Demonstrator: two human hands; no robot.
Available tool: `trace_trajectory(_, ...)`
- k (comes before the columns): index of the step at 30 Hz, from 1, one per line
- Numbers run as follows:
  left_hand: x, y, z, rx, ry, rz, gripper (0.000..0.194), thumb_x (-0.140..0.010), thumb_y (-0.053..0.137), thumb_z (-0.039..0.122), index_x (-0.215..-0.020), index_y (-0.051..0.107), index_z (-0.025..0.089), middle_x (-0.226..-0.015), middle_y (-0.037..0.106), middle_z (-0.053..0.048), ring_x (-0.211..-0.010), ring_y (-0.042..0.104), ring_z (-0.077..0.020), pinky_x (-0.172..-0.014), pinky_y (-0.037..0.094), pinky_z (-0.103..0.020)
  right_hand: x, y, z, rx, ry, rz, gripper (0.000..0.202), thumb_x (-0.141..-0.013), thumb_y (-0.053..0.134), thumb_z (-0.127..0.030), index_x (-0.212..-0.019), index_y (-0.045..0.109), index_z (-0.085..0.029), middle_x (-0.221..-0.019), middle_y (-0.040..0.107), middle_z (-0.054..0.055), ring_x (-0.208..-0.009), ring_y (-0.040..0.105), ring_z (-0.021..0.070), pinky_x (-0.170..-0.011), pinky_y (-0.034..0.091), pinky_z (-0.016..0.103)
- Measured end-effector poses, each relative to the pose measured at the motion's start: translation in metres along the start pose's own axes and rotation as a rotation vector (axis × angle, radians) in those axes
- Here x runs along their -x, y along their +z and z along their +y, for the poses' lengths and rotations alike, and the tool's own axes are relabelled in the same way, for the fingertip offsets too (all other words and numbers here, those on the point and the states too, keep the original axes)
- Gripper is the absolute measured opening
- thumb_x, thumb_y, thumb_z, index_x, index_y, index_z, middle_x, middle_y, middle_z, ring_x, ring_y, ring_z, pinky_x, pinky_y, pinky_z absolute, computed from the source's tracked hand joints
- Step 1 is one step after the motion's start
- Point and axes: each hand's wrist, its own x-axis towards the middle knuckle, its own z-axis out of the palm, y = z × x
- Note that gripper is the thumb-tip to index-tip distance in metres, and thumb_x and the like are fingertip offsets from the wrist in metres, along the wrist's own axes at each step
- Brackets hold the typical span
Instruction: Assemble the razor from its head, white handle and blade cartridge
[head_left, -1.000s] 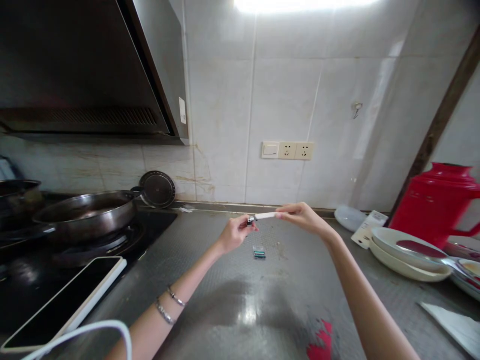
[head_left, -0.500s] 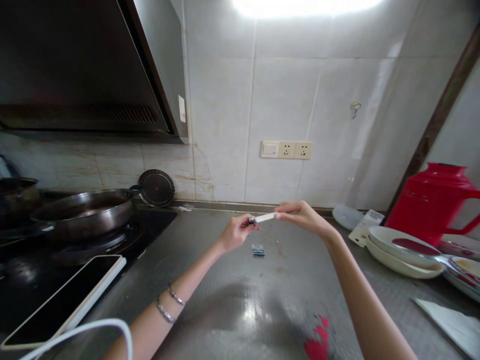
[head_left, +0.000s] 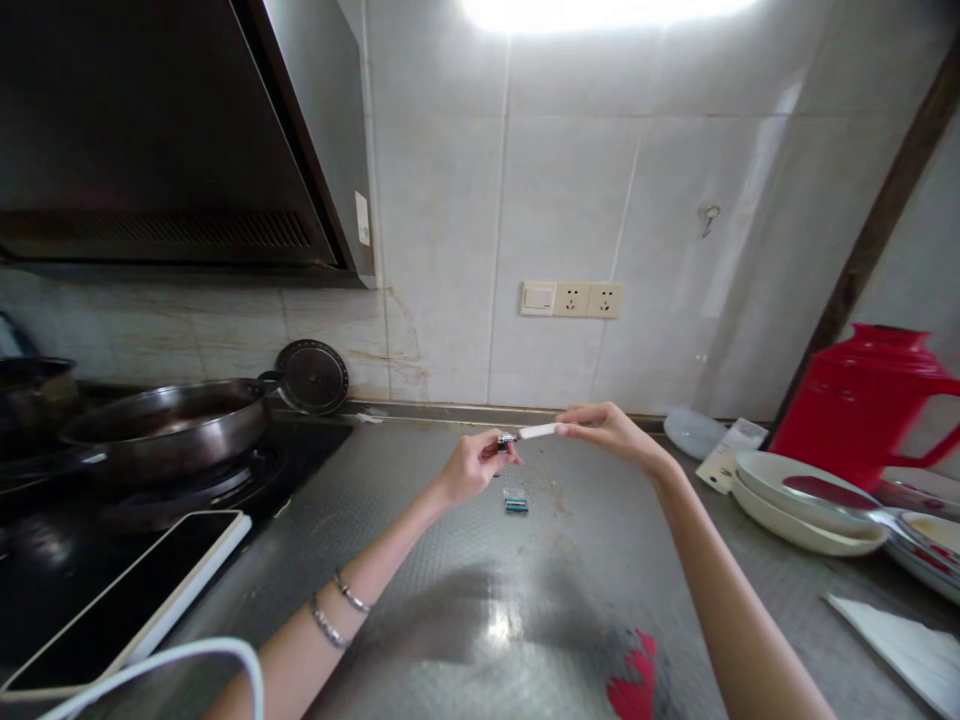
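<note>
My left hand [head_left: 469,468] is closed with the fingertips pinching a small silver-and-black piece [head_left: 507,440], too small to name. My right hand [head_left: 604,432], coming from the other side, grips the far end of a slim white stick-like handle [head_left: 538,431] between thumb and fingers. The handle's left end lies at the silver-and-black piece; whether the two are joined I cannot tell. Below the hands, on the grey metal counter [head_left: 420,600], lies a small clear item with teal and dark stripes [head_left: 515,502].
To the left are a phone [head_left: 135,600], a white cable [head_left: 187,648] and a steel pan [head_left: 176,425] on the black stove. To the right stand a red thermos jug [head_left: 862,400], stacked bowls [head_left: 810,515] and a white folded sheet [head_left: 900,645]. A range hood [head_left: 165,130] overhangs the left.
My right hand and the white handle have shifted slightly to the right, and a little more of the silver part shows at my left fingertips. The striped item stays put.
</note>
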Motion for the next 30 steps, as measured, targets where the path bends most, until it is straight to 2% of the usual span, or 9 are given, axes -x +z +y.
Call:
trace_trajectory(3,0.000,0.000,-0.002,0.025,-0.016,-0.006,0.011,-0.078,0.055,0.024,-0.077,0.054,0.013,-0.079,0.066,-0.006,-0.081,0.063,-0.0164,-0.072,0.046,-0.025,0.000,0.000,0.003,-0.004,0.015,0.021,0.044,-0.073,0.055,-0.054,-0.077,0.071,-0.013,-0.079,0.065,0.006,-0.075,0.055,0.0186,-0.066,0.039,0.025)
trace_trajectory(8,0.000,0.000,-0.001,0.020,-0.020,-0.011,0.012,-0.078,0.056,0.025,-0.077,0.054,0.013,-0.080,0.067,-0.007,-0.079,0.062,-0.0157,-0.071,0.046,-0.026,-0.001,0.003,-0.004,-0.002,-0.017,-0.046,0.042,-0.075,0.053,-0.052,-0.079,0.070,-0.015,-0.078,0.064,0.006,-0.074,0.055,0.0181,-0.066,0.040,0.025)
trace_trajectory(16,0.000,0.000,0.000,0.041,-0.038,0.018,0.014,-0.077,0.057,0.027,-0.077,0.054,0.013,-0.079,0.067,-0.007,-0.081,0.063,-0.0167,-0.070,0.045,-0.025,0.007,-0.012,0.008,0.059,0.066,0.021,0.041,-0.074,0.055,-0.051,-0.080,0.070,-0.013,-0.079,0.065,0.006,-0.075,0.055,0.0197,-0.067,0.039,0.026)
trace_trajectory(24,0.000,0.000,0.000,0.010,-0.040,-0.010,0.013,-0.078,0.056,0.025,-0.077,0.052,0.013,-0.075,0.066,-0.006,-0.070,0.060,-0.0133,-0.062,0.043,-0.022,0.004,-0.007,-0.012,0.050,0.048,0.053,0.043,-0.074,0.055,-0.052,-0.083,0.072,-0.014,-0.081,0.066,0.007,-0.076,0.057,0.0199,-0.068,0.040,0.027)
trace_trajectory(30,0.001,0.000,0.001,-0.045,-0.031,-0.022,0.012,-0.078,0.054,0.025,-0.076,0.054,0.013,-0.074,0.065,-0.005,-0.067,0.058,-0.0120,-0.062,0.043,-0.022,0.003,-0.003,-0.023,0.091,0.010,-0.026,0.043,-0.075,0.052,-0.053,-0.084,0.073,-0.016,-0.078,0.067,0.006,-0.072,0.057,0.0194,-0.067,0.041,0.027)
